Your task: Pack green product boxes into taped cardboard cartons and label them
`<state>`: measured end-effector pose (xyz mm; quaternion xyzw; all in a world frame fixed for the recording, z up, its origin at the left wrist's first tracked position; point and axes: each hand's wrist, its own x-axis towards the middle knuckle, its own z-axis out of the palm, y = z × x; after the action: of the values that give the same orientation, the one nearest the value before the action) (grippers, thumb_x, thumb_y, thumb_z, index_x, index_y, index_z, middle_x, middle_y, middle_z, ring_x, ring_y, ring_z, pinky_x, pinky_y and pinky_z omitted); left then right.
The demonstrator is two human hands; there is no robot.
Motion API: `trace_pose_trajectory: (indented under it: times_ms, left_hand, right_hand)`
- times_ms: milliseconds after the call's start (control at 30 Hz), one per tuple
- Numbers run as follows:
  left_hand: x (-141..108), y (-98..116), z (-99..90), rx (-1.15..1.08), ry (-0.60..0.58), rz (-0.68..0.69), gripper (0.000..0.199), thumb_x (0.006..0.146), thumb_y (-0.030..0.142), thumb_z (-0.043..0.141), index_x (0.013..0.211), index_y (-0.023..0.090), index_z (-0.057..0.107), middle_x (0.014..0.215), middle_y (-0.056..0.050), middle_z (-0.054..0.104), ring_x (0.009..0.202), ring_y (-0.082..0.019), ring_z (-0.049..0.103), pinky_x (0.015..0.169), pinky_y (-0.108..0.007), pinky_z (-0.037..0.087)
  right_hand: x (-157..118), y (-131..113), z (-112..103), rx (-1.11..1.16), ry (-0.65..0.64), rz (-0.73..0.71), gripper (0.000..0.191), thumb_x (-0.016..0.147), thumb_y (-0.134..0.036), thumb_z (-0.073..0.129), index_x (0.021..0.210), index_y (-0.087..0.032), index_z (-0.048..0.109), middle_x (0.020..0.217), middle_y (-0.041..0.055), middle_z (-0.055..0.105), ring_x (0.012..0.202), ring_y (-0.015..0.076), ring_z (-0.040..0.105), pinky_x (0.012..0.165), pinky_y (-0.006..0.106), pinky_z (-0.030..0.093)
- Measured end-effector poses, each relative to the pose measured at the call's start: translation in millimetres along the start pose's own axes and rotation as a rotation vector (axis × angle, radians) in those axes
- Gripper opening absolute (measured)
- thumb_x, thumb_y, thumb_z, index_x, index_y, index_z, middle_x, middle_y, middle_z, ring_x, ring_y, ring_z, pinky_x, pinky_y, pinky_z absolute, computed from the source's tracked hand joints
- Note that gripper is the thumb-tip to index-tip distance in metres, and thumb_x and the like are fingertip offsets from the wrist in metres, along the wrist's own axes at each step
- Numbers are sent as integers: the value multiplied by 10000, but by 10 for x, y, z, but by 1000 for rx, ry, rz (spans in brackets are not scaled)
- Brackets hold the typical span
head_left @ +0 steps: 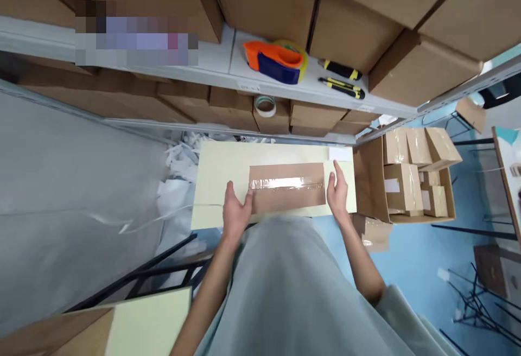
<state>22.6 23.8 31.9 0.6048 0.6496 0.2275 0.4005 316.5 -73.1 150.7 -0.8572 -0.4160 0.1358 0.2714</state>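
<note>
A taped cardboard box is laid on the cream counter, flanked by two hands. The grip of the left hand is spread, thumb parted from fingers, at the box's left end, though whether contact is made cannot be told. The right hand's grip is likewise parted, nothing being held, just beside the right end, near a white slip.

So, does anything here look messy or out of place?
Yes: the crumpled, white, paper-like scraps left of the pale yellow rectangular tabletop look like litter, loosely jumbled. The long brown cardboard box, sealed with shiny clear tape, lies tidily between the left hand and right hand.
</note>
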Motion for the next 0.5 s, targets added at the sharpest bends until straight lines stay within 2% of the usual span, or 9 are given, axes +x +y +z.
trace_pose_trajectory:
  times_ms: [67,167,267,333,433,500]
  left_hand:
    - [-138,-122,33,-7,-52,-95,859,991,543,627,1701,123,387,1695,-273,502,1555,-396,538,1278,-560,466]
    - [-181,-83,116,-32,-109,-114,851,992,534,632,1697,125,387,1660,-269,545,1516,-378,585,1260,-528,491]
    - [-99,104,200,-32,-122,-38,849,992,551,643,1686,127,401,1662,-240,556,1534,-353,567,1287,-498,463]
    - [-40,234,251,21,-112,-29,879,966,602,678,1663,126,434,1670,-231,549,1546,-375,548,1298,-526,447]
    - [4,351,321,100,-125,-132,900,901,668,745,1596,149,506,1540,-219,663,1434,-418,638,1221,-584,513]
    - [19,360,363,118,-135,-191,862,862,663,794,1529,168,560,1402,-197,744,1317,-417,708,1147,-579,564]
  right_hand:
    - [-418,177,69,28,-49,129,708,1167,-475,146,1728,-114,382,1736,180,487,1648,264,434,1339,495,403]
    - [-619,265,223,62,-125,187,717,1168,-487,175,1726,-84,374,1736,179,486,1641,256,448,1333,461,415]
    - [-492,278,380,38,-174,165,707,1170,-485,205,1743,-91,333,1740,170,484,1621,255,479,1315,432,436]
    - [-367,296,466,-8,-188,165,709,1172,-506,244,1764,-118,281,1758,163,458,1618,266,481,1297,429,453]
    - [-231,373,563,-75,-222,245,781,1154,-580,364,1775,-126,229,1761,191,444,1603,305,500,1259,436,482]
    - [-180,458,604,-90,-278,297,810,1146,-607,392,1772,-122,220,1708,209,517,1548,309,567,1211,418,518]
